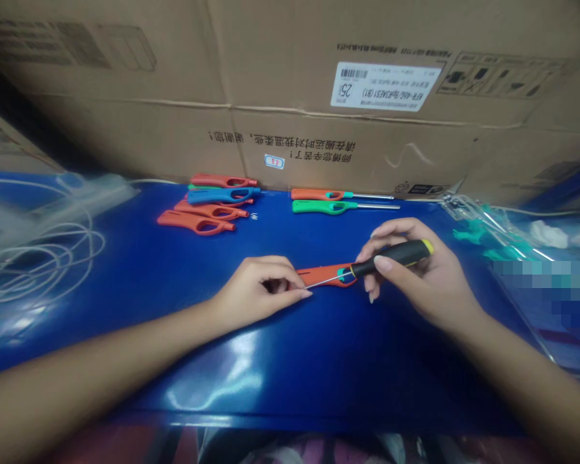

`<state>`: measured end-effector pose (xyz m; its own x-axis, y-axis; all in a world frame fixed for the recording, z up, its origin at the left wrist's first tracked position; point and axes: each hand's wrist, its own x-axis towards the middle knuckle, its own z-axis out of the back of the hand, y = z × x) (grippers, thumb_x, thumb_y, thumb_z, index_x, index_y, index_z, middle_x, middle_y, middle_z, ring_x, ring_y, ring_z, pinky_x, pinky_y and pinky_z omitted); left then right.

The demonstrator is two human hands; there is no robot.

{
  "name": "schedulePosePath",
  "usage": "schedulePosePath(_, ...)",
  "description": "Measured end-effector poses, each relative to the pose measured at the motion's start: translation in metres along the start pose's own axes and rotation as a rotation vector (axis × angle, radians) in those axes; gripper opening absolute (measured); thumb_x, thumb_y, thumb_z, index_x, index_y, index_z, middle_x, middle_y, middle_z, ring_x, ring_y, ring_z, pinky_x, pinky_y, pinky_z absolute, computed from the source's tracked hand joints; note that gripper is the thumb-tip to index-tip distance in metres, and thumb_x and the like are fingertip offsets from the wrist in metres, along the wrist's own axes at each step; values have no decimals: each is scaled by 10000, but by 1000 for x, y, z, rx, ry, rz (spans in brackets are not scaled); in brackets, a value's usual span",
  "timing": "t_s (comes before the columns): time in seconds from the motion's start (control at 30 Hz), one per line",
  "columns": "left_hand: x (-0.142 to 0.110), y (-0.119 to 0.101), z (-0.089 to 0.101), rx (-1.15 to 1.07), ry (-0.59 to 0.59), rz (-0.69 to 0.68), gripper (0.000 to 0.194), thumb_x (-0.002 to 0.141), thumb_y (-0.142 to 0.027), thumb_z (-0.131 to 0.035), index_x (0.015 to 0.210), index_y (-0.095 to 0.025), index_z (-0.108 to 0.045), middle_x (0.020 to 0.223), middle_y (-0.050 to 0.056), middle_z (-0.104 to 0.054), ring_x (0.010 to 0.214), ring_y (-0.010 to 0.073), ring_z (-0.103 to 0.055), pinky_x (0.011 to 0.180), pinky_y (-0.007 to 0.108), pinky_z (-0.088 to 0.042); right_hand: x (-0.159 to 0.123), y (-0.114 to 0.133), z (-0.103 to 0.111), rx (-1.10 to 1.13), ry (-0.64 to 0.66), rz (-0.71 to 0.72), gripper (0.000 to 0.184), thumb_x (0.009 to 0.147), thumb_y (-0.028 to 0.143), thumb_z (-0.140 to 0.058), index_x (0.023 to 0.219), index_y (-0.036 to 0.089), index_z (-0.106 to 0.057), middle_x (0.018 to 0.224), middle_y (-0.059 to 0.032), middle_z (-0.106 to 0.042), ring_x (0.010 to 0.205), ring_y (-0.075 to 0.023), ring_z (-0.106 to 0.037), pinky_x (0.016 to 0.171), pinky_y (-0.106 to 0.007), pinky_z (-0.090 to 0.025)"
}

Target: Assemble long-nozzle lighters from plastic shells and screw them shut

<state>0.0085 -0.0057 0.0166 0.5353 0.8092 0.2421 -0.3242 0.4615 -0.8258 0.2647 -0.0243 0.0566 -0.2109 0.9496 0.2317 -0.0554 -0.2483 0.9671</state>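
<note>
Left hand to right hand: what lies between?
In the head view, an orange casing and the screwdriver shaft lie between the left hand and right hand.

Bare, slender forearms [140,351], narrow bare wrists [215,316], and bare hands [437,274] with longish, tapered fingernails [383,262]

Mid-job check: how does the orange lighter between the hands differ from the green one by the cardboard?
Color: the orange lighter has an orange body; the green lighter has a green one.
Handling: the left hand holds the orange lighter, with a screwdriver across it; the green lighter lies untouched farther back.
Tube: the green lighter shows a metal tube; the orange lighter's front end is hidden.
Both have an opening through the handle.
</note>
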Motion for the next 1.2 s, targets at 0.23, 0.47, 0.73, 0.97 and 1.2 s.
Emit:
schedulePosePath(0.23, -4, 1, -2, -17, -3, -57, 174, 875, -331, -750, 849, -161, -777, 827, 52, -698, 586, 92, -560, 576, 214, -456, -2, 23, -6, -30, 122, 2, 445, 888, 328, -734, 1235, 291, -458, 1000, -28, -720, 692, -166, -727, 624, -326, -659)
schedulePosePath(0.47, -9, -10, -1, 64, 1, -136, 306, 865, -398, -753, 1075, -177, -747, 1021, 80, -722, 867, 175, -651, 829, 294, -525, 2, 40, -19, -258, 28, 113, 473, 875, 328, -737, 1260, 320, -461, 992, -38, -729, 730, -195, -745, 610, -315, -625)
schedulePosePath(0.73, -9, 0, -2, 268, 49, -153, 428, 872, -220, -662, 1287, -121, -622, 1222, 145, -683, 1116, 275, -619, 1020, 443, -484, 15, 20, -34, -361, -215, 335, 493, 954, 398, -642, 1385, 370, -405, 954, -13, -678, 728, -180, -722, 577, -294, -599)
schedulePosePath(0.97, -11, 11, -8, 188, 107, -264, 474, 885, -307, -732, 1320, -162, -610, 1214, 117, -705, 1119, 247, -645, 992, 417, -534, 5, -3, -40, -329, -166, 616, 492, 925, 202, -671, 1363, 331, -487, 1054, -45, -658, 764, -172, -723, 543, -280, -634)
schedulePosePath(1.2, -10, 11, -8, 190, 96, -286, 478, 873, -301, -761, 1306, -153, -623, 1195, 116, -720, 1104, 240, -655, 982, 400, -543, 3, -3, -39, -352, -124, 627, 511, 914, 179, -666, 1367, 326, -481, 1223, -85, -625, 790, -180, -729, 562, -305, -653)
